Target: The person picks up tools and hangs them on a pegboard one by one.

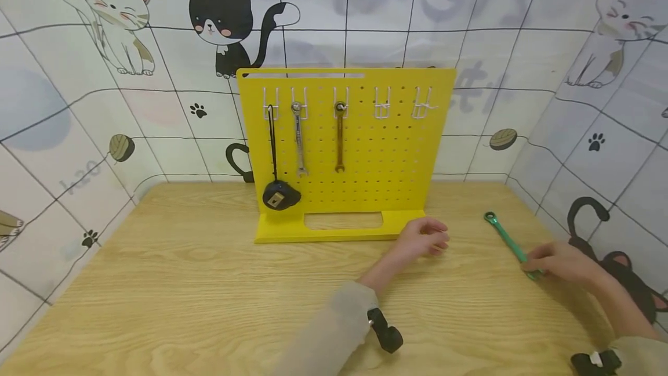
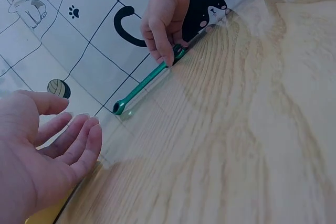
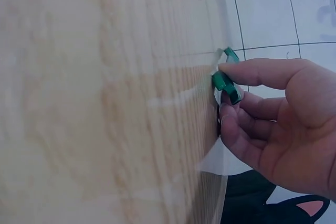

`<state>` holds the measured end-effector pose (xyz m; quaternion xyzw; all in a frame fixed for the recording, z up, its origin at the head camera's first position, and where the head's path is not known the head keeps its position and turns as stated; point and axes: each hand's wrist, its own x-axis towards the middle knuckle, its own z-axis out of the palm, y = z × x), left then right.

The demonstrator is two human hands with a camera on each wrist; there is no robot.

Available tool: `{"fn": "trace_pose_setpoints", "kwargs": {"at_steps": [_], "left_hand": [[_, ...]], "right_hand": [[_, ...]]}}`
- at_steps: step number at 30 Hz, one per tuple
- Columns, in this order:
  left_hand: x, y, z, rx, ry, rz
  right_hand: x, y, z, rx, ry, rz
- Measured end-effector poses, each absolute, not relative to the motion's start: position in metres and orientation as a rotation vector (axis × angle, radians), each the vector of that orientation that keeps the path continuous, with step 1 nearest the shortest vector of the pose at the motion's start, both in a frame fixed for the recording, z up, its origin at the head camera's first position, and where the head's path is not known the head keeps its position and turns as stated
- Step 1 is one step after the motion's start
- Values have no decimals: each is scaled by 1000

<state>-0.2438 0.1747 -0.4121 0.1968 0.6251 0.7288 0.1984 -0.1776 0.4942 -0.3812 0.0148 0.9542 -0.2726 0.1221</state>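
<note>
A green wrench (image 1: 507, 239) lies at the right of the table, its ring end pointing away toward the pegboard side. My right hand (image 1: 561, 263) pinches its near, open-jaw end between thumb and fingers; the right wrist view shows that green end (image 3: 226, 85) between the fingertips. My left hand (image 1: 421, 238), fingers loosely bent and holding nothing, hovers by the front right corner of the yellow pegboard (image 1: 386, 161). In the left wrist view the left palm (image 2: 47, 161) faces toward the wrench (image 2: 147, 81), apart from it.
On the pegboard's white hooks hang a black tape measure (image 1: 280, 195), a silver wrench (image 1: 299, 138) and a bronze-coloured wrench (image 1: 340, 138). Two hooks (image 1: 382, 106) on the right hold nothing. Cat-patterned walls (image 1: 584, 103) enclose the wooden table (image 1: 182, 283) behind and at both sides.
</note>
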Motion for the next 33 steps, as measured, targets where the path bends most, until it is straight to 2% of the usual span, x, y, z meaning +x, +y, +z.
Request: {"fn": "trace_pose_setpoints", "kwargs": {"at_steps": [19, 33], "left_hand": [[-229, 211, -417, 390, 1513, 2099], [-225, 233, -423, 272, 1401, 2162]], "right_hand": [[-165, 474, -382, -159, 2494, -1181], [-164, 466, -389, -419, 2226, -1366]]}}
